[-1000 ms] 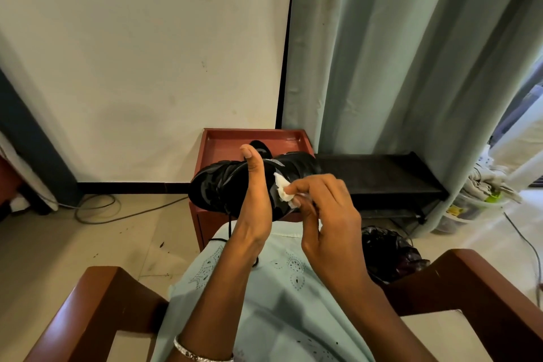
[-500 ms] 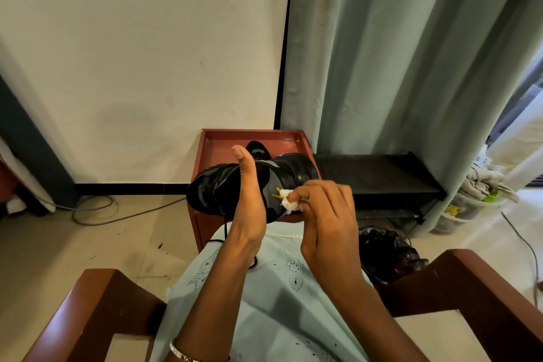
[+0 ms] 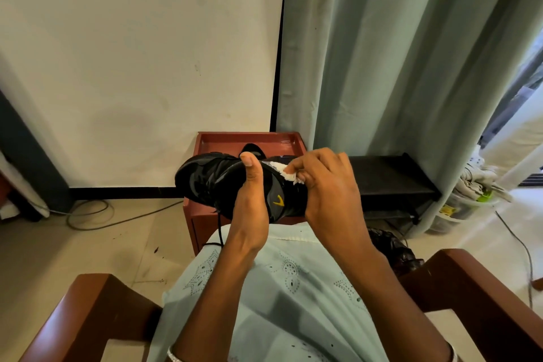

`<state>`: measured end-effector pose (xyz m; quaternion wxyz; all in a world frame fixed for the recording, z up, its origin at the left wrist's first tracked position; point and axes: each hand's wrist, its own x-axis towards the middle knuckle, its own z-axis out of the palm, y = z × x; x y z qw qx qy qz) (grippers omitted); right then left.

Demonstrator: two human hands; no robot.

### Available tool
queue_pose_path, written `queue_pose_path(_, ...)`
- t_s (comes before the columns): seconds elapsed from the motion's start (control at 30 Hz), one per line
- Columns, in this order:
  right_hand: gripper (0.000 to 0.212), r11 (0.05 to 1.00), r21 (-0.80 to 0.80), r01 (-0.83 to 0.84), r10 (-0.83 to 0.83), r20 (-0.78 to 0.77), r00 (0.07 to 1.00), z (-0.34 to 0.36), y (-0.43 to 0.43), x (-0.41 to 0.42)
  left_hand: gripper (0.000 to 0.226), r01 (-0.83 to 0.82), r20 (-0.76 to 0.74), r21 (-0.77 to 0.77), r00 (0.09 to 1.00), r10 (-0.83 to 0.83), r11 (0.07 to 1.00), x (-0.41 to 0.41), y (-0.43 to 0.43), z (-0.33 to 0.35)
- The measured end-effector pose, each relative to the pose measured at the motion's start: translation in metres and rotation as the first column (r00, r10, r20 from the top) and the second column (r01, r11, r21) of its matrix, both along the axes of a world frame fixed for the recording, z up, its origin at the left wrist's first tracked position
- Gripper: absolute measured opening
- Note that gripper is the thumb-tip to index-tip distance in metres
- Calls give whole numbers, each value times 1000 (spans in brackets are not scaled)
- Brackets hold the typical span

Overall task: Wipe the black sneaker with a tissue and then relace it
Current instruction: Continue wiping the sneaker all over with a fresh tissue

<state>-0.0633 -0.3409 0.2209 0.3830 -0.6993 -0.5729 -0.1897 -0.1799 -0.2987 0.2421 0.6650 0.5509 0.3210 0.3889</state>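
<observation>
A black sneaker (image 3: 205, 179) with a small yellow mark on its side is held sideways above my lap, toe to the left. My left hand (image 3: 249, 214) grips it around the middle, thumb up over the top. My right hand (image 3: 326, 191) pinches a crumpled white tissue (image 3: 289, 175) against the sneaker's upper rear edge, near the collar. A loose black lace (image 3: 219, 229) hangs down from the sneaker to my lap. The heel end is hidden behind my right hand.
A red-brown wooden stand (image 3: 205, 138) with a tray top sits just beyond my knees, a low black shelf (image 3: 390, 173) to its right under a green curtain. A black bag (image 3: 393, 250) lies on the floor. Wooden chair arms (image 3: 88, 311) flank me. Cables trail on the floor at left.
My right hand moved the tissue up from the sneaker's side to its top rear edge. The sneaker tilted slightly, showing the yellow mark. My left hand kept its grip.
</observation>
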Motion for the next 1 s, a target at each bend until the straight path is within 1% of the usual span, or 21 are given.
queue_pose_path(0.03, 33, 1000, 20, -4, 4, -9, 1000, -6, -5, -3, 75, -14, -1, -5, 1000, 14, 1000, -1, 1, 1)
queue_pose_path(0.1, 33, 999, 51, -10, 11, -30, 999, -21, -14, -8, 127, -46, -33, -3, 998, 46, 999, -1, 7, -8)
queue_pose_path(0.13, 30, 998, 62, -14, 16, -35, 999, -27, -18, -9, 138, -46, -34, -14, 998, 45, 999, 0, 10, -11)
queue_pose_path(0.17, 28, 998, 68, -14, 16, -31, 999, -31, -21, -10, 142, -41, -36, -24, 999, 40, 999, 0, 13, -14)
queue_pose_path(0.27, 25, 996, 90, -9, 8, 13, 1000, -28, -21, -6, 137, -15, -20, -13, 1000, 15, 1000, 0, 11, -12)
queue_pose_path(0.3, 25, 995, 100, -10, 8, 23, 1000, -23, -19, -3, 131, -6, -13, -13, 1000, 6, 1000, 1, 9, -11)
queue_pose_path(0.37, 24, 995, 101, -1, -1, 22, 1000, -11, -11, 5, 118, 16, -62, 3, 998, -15, 1000, 5, 8, -15)
queue_pose_path(0.43, 26, 997, 77, 26, -24, -24, 999, -2, -3, 13, 116, 38, -106, 20, 994, -35, 999, 8, 7, -22)
queue_pose_path(0.5, 29, 999, 44, 15, -11, -86, 996, 2, 3, 16, 113, 29, -110, 13, 994, -27, 1000, 7, 4, -16)
queue_pose_path(0.57, 29, 998, 61, -34, 41, -109, 993, 1, 0, 13, 82, -4, -94, 21, 996, 6, 1000, 2, -1, -3)
queue_pose_path(0.6, 28, 995, 83, -59, 69, -117, 991, -2, -4, 11, 77, -19, -85, 12, 996, 20, 1000, -1, -4, 2)
queue_pose_path(0.63, 28, 992, 104, -78, 91, -130, 987, -8, -10, 9, 85, -25, -63, -7, 998, 25, 1000, -3, -3, 3)
queue_pose_path(0.7, 26, 988, 126, -93, 114, -173, 978, -21, -20, 3, 130, -60, -38, -21, 998, 59, 998, -3, 5, -3)
queue_pose_path(0.73, 26, 988, 127, -91, 114, -191, 975, -28, -24, 0, 141, -69, -43, -16, 997, 68, 997, -3, 7, -4)
queue_pose_path(0.77, 26, 989, 122, -85, 108, -198, 974, -34, -27, -3, 142, -75, -54, -10, 996, 74, 997, -3, 10, -6)
queue_pose_path(0.9, 28, 988, 124, -94, 115, -177, 977, -34, -23, -2, 116, -71, -48, -29, 996, 70, 997, -4, 11, 0)
queue_pose_path(0.97, 27, 985, 143, -92, 116, -168, 979, -23, -16, 2, 88, -57, -41, -51, 998, 55, 997, -4, 8, 4)
queue_pose_path(1.0, 27, 985, 153, -81, 107, -170, 980, -16, -12, 5, 77, -44, -43, -54, 998, 42, 998, -3, 7, 4)
